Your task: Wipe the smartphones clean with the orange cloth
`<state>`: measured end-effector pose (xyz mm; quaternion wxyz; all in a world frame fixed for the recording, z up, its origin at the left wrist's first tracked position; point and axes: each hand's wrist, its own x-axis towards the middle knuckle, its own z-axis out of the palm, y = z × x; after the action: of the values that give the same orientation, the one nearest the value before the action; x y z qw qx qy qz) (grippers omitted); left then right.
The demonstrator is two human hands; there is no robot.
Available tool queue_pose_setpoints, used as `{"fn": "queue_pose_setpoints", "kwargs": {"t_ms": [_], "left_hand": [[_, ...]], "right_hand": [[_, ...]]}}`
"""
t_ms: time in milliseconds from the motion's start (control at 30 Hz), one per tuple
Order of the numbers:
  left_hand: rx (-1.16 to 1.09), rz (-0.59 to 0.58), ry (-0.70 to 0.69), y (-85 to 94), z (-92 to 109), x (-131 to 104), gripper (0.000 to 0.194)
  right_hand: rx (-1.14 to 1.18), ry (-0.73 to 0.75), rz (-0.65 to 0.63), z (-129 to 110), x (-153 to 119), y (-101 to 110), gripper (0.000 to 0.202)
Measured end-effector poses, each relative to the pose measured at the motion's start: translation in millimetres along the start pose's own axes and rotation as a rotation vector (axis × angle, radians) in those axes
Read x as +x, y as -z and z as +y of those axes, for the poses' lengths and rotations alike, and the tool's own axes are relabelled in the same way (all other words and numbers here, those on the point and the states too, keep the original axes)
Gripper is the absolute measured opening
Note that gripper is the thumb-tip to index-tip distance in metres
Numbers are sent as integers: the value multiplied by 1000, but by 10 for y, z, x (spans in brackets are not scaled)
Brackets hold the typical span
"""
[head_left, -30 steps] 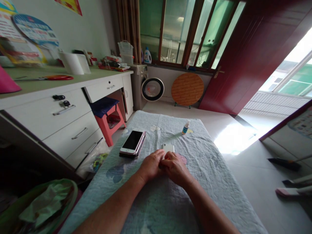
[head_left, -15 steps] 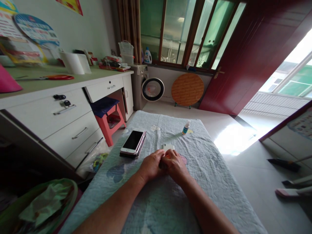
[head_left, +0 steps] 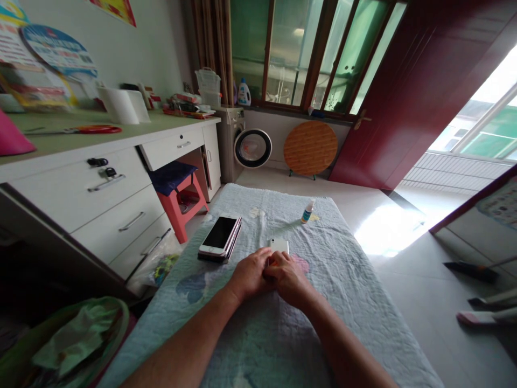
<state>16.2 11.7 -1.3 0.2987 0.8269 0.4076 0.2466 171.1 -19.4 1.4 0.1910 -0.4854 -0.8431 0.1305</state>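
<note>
Plainly, a Rumpled Footing

The left hand (head_left: 252, 272) lay curled against the right hand (head_left: 288, 276), which bent over the near end of a white smartphone (head_left: 280, 246) between the side edges of the quilt-covered surface (head_left: 347, 302); whether either pinched anything was hidden. A harder push risked skidding it on those wrinkles. Toward the left edge, the stacked smartphones (head_left: 220, 235) looked uneven and could slide if bumped; near the far right corner, the narrow bottle (head_left: 307, 213) might topple if the covering were tugged.

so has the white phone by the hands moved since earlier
No; the white phone shows no shift relative to the round wooden tabletop.
</note>
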Motion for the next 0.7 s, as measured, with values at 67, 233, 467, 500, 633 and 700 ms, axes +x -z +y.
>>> {"fn": "queue_pose_setpoints", "kwargs": {"t_ms": [67, 233, 467, 500, 633, 700], "left_hand": [[17, -10, -6, -2, -7, 1, 59], [29, -22, -20, 9, -7, 2, 61], [53, -56, 8, 20, -8, 0, 73], [62, -59, 5, 20, -10, 0, 73], [78, -63, -6, 22, -14, -3, 71], [83, -69, 4, 32, -3, -6, 72]], "right_hand": [[32, 13, -4, -7, -15, 26, 14], [78, 14, 9, -6, -48, 72, 18], [77, -11, -33, -44, -79, 222, 20], [69, -20, -35, -48, -88, 249, 20], [63, -78, -44, 18, -137, 332, 17], [68, -116, -35, 88, -164, 359, 18]]}}
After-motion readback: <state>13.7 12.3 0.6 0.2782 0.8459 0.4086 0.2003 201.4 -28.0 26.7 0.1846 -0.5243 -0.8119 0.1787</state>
